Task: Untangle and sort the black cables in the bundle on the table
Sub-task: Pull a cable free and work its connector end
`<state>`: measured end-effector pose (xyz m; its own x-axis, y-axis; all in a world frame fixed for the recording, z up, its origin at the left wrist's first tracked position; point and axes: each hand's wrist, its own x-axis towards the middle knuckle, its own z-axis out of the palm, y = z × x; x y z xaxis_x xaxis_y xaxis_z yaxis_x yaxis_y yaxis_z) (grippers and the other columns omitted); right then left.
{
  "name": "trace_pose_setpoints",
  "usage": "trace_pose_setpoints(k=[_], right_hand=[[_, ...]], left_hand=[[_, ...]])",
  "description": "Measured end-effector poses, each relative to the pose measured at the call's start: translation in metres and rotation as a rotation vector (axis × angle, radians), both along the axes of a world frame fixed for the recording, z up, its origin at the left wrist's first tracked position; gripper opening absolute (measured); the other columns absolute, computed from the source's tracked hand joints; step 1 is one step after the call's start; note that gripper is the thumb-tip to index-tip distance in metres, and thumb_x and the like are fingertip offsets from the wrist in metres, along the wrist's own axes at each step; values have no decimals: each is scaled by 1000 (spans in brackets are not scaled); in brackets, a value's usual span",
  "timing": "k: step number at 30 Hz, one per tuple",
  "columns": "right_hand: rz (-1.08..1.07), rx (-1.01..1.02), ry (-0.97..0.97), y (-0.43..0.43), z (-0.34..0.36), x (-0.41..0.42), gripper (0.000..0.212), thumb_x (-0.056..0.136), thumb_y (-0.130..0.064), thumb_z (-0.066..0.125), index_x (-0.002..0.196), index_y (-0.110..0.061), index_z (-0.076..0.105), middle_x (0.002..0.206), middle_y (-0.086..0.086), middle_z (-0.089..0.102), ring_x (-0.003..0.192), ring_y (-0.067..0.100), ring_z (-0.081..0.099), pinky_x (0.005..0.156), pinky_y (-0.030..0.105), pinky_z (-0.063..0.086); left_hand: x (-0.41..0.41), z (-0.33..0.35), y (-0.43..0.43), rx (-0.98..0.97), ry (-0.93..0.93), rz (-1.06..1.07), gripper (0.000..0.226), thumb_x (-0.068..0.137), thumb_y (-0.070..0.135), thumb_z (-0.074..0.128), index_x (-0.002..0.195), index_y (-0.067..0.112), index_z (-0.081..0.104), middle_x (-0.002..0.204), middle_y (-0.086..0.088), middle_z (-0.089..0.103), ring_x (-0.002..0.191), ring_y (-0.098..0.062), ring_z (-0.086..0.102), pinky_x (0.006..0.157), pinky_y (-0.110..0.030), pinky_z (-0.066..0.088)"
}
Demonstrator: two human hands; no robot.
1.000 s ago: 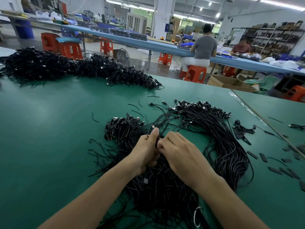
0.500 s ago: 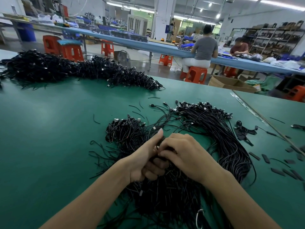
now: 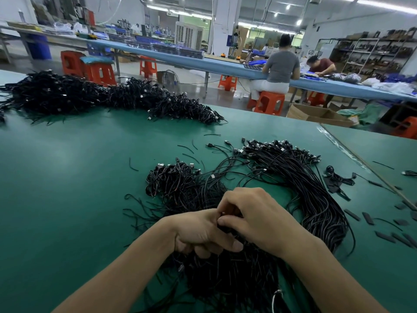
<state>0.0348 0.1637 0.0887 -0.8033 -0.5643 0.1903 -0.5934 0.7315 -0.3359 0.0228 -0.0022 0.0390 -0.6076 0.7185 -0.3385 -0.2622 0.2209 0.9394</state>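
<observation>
A bundle of black cables (image 3: pixel 228 276) lies on the green table (image 3: pixel 67 199) right in front of me. My left hand (image 3: pixel 200 231) and my right hand (image 3: pixel 259 218) meet over its middle, both with fingers closed on cable strands pinched between them. A tangled clump of cables (image 3: pixel 173 184) with plug ends sits just beyond my left hand. A combed, curved sheaf of cables (image 3: pixel 311 193) runs from plugs at the top down along the right of my right hand.
A long heap of black cables (image 3: pixel 97 98) lies along the far left of the table. Small black sleeves (image 3: pixel 367 218) and short wire offcuts (image 3: pixel 133 164) are scattered at right and centre. Two people sit at a blue bench (image 3: pixel 203 62) beyond, with orange stools.
Both hands have drawn nearer to me along the bundle. My left thumb, raised before, is now folded down and the left fingers are curled under.
</observation>
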Motion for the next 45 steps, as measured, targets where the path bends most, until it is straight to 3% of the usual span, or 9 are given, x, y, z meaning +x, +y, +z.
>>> trace_pose_setpoints(k=[10, 17, 24, 27, 30, 36, 39, 42, 45], right_hand=[[-77, 120, 123, -5, 0, 2, 12, 96, -39, 57, 93, -30, 65, 95, -13, 58, 94, 10, 53, 88, 29, 39], [-117, 254, 394, 1, -6, 0, 11, 97, -33, 54, 93, -27, 62, 96, -10, 58, 99, 17, 50, 87, 32, 40], [-250, -133, 386, 1, -11, -3, 8, 93, -25, 59, 86, -22, 60, 89, -9, 57, 90, 15, 48, 80, 32, 44], [-264, -311, 299, 1, -12, -6, 9, 95, -21, 60, 87, -22, 60, 89, -12, 56, 92, 12, 47, 81, 27, 41], [-264, -383, 246, 2, -10, -6, 7, 95, -21, 62, 88, -23, 61, 90, -17, 55, 93, 8, 48, 79, 23, 41], [-243, -528, 150, 0, -8, -4, 27, 94, -18, 64, 82, -40, 55, 87, -19, 59, 89, -2, 53, 75, 12, 39], [-231, -578, 98, -5, -9, -2, 26, 94, -17, 65, 81, -38, 59, 81, -15, 62, 78, -5, 53, 68, 8, 39], [-233, -615, 6, -7, -13, -3, 18, 95, -18, 65, 80, -27, 64, 73, -17, 61, 67, -7, 53, 62, 7, 39], [-229, -621, -85, -7, -22, -4, 24, 95, -18, 64, 73, -25, 63, 65, -20, 59, 63, -5, 51, 59, 14, 39]], left_hand=[[-2, 1, 9, -68, 24, 140, 24, 91, 7, 68, 76, 18, 53, 58, 4, 35, 42, -6, 28, 36, -17, 21], [-5, 4, 11, 329, -158, 342, 25, 89, -2, 49, 72, 17, 49, 63, 3, 37, 48, -7, 26, 39, -16, 20], [-7, 4, 13, 664, -166, 394, 10, 98, 6, 46, 99, 7, 56, 77, -1, 55, 58, -8, 47, 47, -18, 39], [-8, -1, 16, 662, -70, 442, 21, 93, 13, 57, 112, 2, 56, 83, -5, 66, 72, -15, 61, 67, -27, 52], [-9, -6, 16, 507, 111, 596, 36, 84, 27, 70, 109, 5, 57, 88, -5, 67, 83, -20, 58, 83, -39, 46], [-12, -10, 12, 20, 710, 871, 33, 72, 56, 71, 94, 31, 66, 67, 16, 48, 57, -3, 43, 56, -16, 36], [-9, -10, 14, 163, 519, 782, 28, 91, 42, 66, 107, 19, 65, 61, 2, 64, 54, -16, 54, 53, -34, 44], [-8, -4, 17, 433, 191, 809, 25, 104, 9, 45, 115, 8, 68, 95, -14, 75, 82, -25, 70, 72, -34, 57], [-11, 5, 12, 720, -80, 800, 35, 102, 12, 35, 120, 7, 65, 109, -17, 73, 95, -25, 70, 85, -40, 56]])
